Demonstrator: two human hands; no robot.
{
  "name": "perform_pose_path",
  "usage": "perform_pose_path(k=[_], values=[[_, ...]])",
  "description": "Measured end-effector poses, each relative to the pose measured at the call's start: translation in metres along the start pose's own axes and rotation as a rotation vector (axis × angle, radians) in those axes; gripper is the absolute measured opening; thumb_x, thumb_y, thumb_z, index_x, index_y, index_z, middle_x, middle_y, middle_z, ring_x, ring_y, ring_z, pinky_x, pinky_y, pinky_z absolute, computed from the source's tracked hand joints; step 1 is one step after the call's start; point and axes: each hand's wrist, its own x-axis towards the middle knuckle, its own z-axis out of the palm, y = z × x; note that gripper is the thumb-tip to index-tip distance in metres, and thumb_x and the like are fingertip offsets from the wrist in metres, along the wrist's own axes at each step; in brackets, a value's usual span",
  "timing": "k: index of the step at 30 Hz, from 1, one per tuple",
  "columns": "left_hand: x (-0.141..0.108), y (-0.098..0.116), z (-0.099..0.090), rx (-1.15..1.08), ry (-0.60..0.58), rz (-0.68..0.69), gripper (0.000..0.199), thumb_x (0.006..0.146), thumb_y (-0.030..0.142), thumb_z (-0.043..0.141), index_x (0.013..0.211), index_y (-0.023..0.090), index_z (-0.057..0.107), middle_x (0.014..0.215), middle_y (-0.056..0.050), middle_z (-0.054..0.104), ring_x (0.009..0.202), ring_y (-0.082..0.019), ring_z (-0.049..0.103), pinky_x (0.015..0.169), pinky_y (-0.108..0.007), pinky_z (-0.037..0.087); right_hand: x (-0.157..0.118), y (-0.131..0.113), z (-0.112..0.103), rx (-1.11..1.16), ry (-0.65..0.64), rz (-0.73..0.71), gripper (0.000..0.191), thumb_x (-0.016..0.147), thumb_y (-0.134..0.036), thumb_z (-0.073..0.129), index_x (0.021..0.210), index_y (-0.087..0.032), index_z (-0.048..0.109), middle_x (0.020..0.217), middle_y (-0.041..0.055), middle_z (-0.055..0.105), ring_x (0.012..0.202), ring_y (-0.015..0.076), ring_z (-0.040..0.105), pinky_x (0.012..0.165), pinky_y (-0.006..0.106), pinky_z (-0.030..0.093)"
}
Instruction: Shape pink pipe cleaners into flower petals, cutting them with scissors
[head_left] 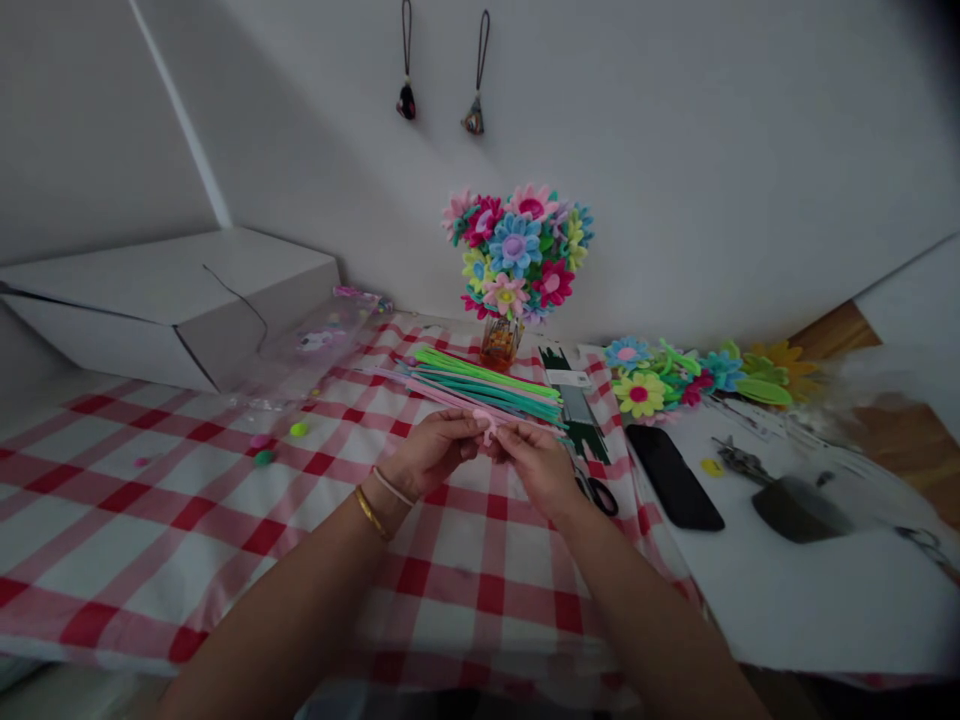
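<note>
Between my hands is a small bent pink pipe cleaner (pixel 487 424), looped into a petal-like shape. My left hand (pixel 442 447) pinches it from the left, with a gold bangle and a pale band on the wrist. From the right, my right hand (pixel 534 462) grips it with closed fingertips. Just beyond my hands lies a bundle of pipe cleaners (pixel 487 385) in green, teal, pink and lilac. Black-handled scissors (pixel 601 496) lie beside my right wrist, their blades partly hidden.
A vase (pixel 501 342) of fuzzy flowers (pixel 517 248) stands by the wall. Packs of dark green stems (pixel 576 400) lie right of it. A phone (pixel 673 476), keys (pixel 739 458) and loose flowers (pixel 641 394) are at right; a white box (pixel 172 290) and pompoms (pixel 263 457) are at left.
</note>
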Motion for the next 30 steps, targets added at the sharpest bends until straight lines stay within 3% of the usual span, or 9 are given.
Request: perform_pose_path(k=[3,5,9,14,18,24,30], values=[[0.002,-0.003,-0.001,-0.018,0.075,-0.009,0.009,0.063,0.018,0.068,0.063,0.011,0.062,0.055,0.001,0.052,0.046,-0.004,0.039,0.042,-0.019,0.025,-0.001,-0.003,-0.006,-0.538,0.152,-0.242,0.018,0.078,-0.035,0.053,0.084,-0.020,0.062,0.081,0.0047,0.064,0.076,0.0174,0.055,0.072,0.031,0.041],[0.004,-0.005,-0.002,-0.024,0.095,-0.014,0.010,0.062,0.017,0.068,0.062,0.010,0.062,0.054,0.001,0.050,0.045,-0.004,0.039,0.041,-0.018,0.024,-0.002,-0.004,-0.009,-0.827,0.160,-0.409,0.017,0.080,-0.032,0.051,0.085,-0.021,0.063,0.084,0.0059,0.065,0.082,0.0193,0.055,0.079,0.034,0.038],[0.005,-0.008,-0.001,-0.029,0.111,-0.021,0.011,0.061,0.017,0.068,0.059,0.010,0.060,0.053,0.001,0.050,0.045,-0.004,0.039,0.039,-0.018,0.023,-0.004,-0.006,-0.008,-1.100,0.104,-0.550,0.020,0.084,-0.027,0.044,0.085,-0.019,0.062,0.078,0.0079,0.065,0.078,0.0203,0.056,0.079,0.036,0.035],[0.004,-0.007,0.001,-0.045,0.073,-0.036,0.010,0.062,0.017,0.067,0.059,0.010,0.060,0.054,0.000,0.053,0.046,-0.004,0.042,0.039,-0.017,0.024,-0.006,-0.007,-0.005,-0.980,0.129,-0.461,0.019,0.084,-0.026,0.043,0.081,-0.020,0.061,0.075,0.0047,0.064,0.075,0.0177,0.056,0.072,0.030,0.039],[0.004,-0.003,-0.001,-0.012,0.109,-0.031,0.018,0.068,0.029,0.063,0.064,0.011,0.062,0.055,-0.002,0.056,0.044,-0.006,0.044,0.040,-0.019,0.028,-0.004,-0.006,-0.006,-0.829,0.151,-0.340,0.017,0.081,-0.029,0.047,0.082,-0.022,0.062,0.077,0.0023,0.066,0.073,0.0164,0.058,0.068,0.027,0.042],[0.003,0.007,-0.011,0.248,0.162,0.086,0.020,0.065,0.028,0.066,0.058,0.011,0.059,0.050,0.000,0.052,0.045,-0.006,0.044,0.043,-0.020,0.028,0.001,-0.004,-0.008,-0.710,0.142,-0.259,0.018,0.079,-0.032,0.051,0.085,-0.022,0.066,0.082,0.0025,0.068,0.075,0.0174,0.060,0.069,0.028,0.044],[0.004,0.017,-0.023,0.454,0.302,0.138,0.021,0.061,0.029,0.065,0.053,0.012,0.057,0.045,0.002,0.050,0.040,-0.005,0.037,0.040,-0.020,0.024,0.008,0.004,-0.019,-0.697,0.194,-0.216,0.022,0.079,-0.032,0.050,0.091,-0.020,0.064,0.087,0.0044,0.068,0.079,0.0180,0.061,0.073,0.030,0.045]])
